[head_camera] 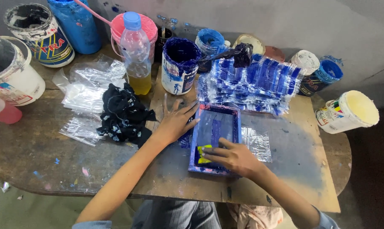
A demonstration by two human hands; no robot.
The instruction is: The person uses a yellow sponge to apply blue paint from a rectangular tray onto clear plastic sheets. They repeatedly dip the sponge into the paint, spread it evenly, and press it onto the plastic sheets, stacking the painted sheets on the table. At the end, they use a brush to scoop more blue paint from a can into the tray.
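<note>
A small blue-framed printing screen (235, 123) lies flat on a wooden board (293, 169), over a clear plastic bag (259, 144) that sticks out on its right. My left hand (175, 121) rests flat, fingers spread, against the frame's left edge. My right hand (234, 157) is inside the frame at its near end, pressing a yellow squeegee (203, 151) smeared with blue ink. Behind the screen lies a fanned pile of blue-printed plastic bags (259, 85).
A black ink-stained rag (123, 114) and loose clear bags (88, 91) lie left of the board. Paint cans and tubs line the back: a blue-stained can (179, 65), a plastic bottle of yellow liquid (136, 53), white buckets (9, 70), a tipped white can (348, 112) at right.
</note>
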